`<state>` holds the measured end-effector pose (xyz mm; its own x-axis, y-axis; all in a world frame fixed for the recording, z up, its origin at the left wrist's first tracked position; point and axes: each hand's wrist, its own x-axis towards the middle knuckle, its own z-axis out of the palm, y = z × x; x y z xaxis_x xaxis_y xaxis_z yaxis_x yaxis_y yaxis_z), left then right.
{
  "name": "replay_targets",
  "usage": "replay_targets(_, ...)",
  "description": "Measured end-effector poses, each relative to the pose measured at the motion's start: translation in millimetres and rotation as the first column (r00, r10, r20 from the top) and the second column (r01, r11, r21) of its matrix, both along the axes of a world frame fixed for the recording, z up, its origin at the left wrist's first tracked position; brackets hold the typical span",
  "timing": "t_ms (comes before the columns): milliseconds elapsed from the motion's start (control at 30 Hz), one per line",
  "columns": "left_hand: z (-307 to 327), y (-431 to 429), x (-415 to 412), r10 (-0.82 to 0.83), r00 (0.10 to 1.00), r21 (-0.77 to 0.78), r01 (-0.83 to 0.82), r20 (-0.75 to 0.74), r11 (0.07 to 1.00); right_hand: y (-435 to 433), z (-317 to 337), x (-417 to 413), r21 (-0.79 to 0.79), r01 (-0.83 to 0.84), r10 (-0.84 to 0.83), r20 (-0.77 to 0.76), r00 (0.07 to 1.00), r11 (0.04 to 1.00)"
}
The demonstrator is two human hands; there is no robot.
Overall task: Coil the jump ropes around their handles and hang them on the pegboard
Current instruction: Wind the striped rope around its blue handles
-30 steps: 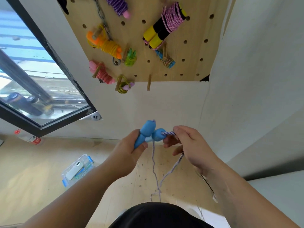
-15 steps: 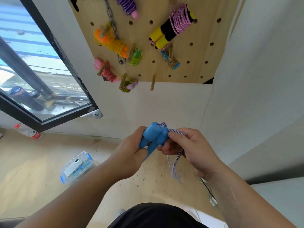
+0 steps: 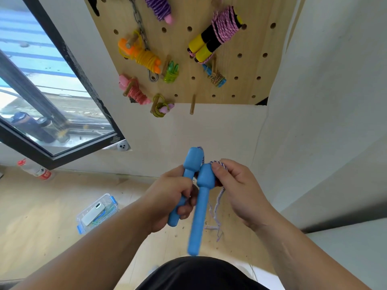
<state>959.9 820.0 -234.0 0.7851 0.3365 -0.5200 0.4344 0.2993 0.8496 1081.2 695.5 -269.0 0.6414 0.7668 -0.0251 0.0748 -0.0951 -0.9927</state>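
Two blue jump rope handles are side by side in front of me. My left hand (image 3: 169, 197) grips the left blue handle (image 3: 189, 170) round its shaft. The right blue handle (image 3: 199, 214) hangs beside it, its long shaft pointing down at me. With thumb and fingers my right hand (image 3: 236, 189) pinches the purple-and-white rope (image 3: 217, 203) against the top of that handle; a loop of rope dangles below. Above, the wooden pegboard (image 3: 247, 65) carries several coiled ropes, among them a yellow-handled pink one (image 3: 215, 36) and an orange one (image 3: 140, 54).
A bare wooden peg (image 3: 192, 107) sticks out at the pegboard's lower edge. A window (image 3: 41, 97) opens at the left. On the wooden floor lie a clear plastic box (image 3: 97, 212) with blue clips and a plastic bottle (image 3: 35, 170). A white wall rises at the right.
The handles have turned upright and come together, the right one now pointing down at me. The dangling rope has shortened. The view has shifted closer to the pegboard.
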Motion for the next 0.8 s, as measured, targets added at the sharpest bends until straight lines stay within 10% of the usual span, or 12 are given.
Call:
replay_targets(100,5.4,-0.5,-6.4,-0.067,0.998,-0.021,0.067,-0.015,0.998,-2.6,6.1,5.8,-0.019,0.038,-0.035,0.151,0.988,0.999)
replay_targets(300,3.1,-5.2,0.5,-0.094,0.995,0.198,0.098,-0.028,0.975,7.0,7.0,0.7,0.125,0.105,-0.070,-0.255,0.964,0.987)
replay_targets(467,-12.2,-7.9,7.1,-0.112,0.988,0.670,0.151,-0.101,0.727,24.4,19.0,-19.9,0.061,0.322,-0.235,-0.559,0.795,0.945)
replay_targets(800,-12.5,6.3,-0.1,-0.042,0.993,0.881,0.121,-0.114,0.457,16.4,22.4,-19.3,0.071,0.290,-0.113,-0.812,0.572,0.954)
